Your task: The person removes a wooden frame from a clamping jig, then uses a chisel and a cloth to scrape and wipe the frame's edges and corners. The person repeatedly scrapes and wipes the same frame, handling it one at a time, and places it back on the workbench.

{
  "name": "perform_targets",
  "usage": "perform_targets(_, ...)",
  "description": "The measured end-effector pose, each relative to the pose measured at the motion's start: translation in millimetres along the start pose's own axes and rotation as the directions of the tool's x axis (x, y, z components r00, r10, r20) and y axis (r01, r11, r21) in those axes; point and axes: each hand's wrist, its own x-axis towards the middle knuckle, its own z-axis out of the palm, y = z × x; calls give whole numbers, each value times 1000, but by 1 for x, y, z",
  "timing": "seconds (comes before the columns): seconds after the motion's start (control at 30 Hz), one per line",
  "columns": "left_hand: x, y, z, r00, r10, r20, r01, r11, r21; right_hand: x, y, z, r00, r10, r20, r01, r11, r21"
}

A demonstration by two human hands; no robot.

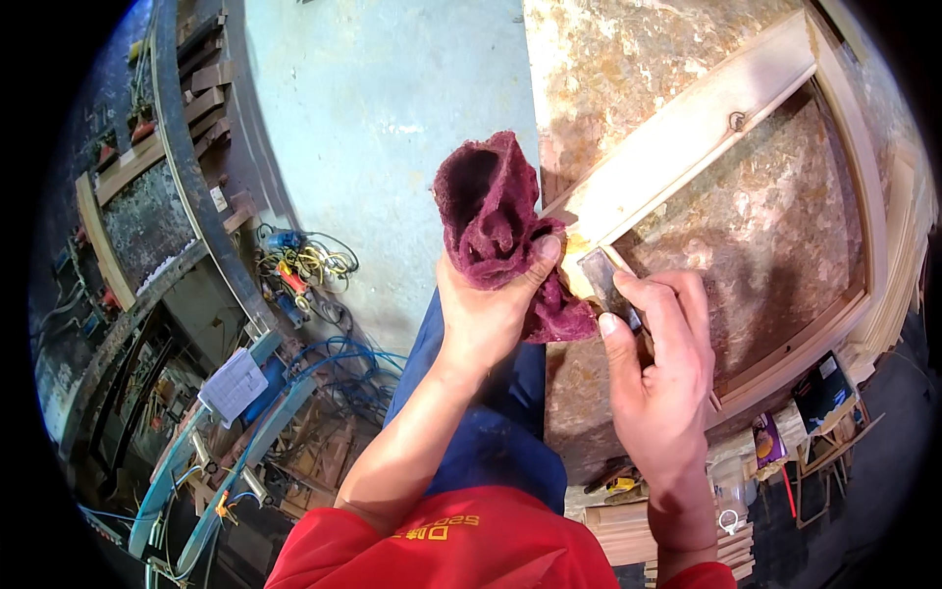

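My left hand (494,304) is closed around a crumpled maroon cloth (486,211), its thumb pressed on the folds. Part of the cloth hangs down beside the corner of a pale wooden frame (687,137). Between thumb and fingers of my right hand (662,363) is a small scraper (606,285) with a flat grey blade; most of its handle is hidden. The blade's end is close to the frame's near corner, where a yellowish patch shows on the wood. Whether blade and wood touch I cannot tell.
The frame lies on a mottled brown worktop (579,393). Right of it are stacked wooden strips (888,275) and an open box (824,398). On the pale floor (392,98) to the left lie tangled cables and power tools (294,270), near a metal rack (186,167) and blue hoses (353,358).
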Motion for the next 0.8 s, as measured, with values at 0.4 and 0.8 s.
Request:
perform_targets(0.4, -2, -5, -2, 999, 46, -2, -46, 996, 77, -8, 6, 20, 926, 175, -333, 7, 877, 481)
perform_targets(0.8, 26, 24, 6, 980, 189, 64, -191, 795, 576, 10, 33, -20, 985, 2, -174, 3, 1000, 25)
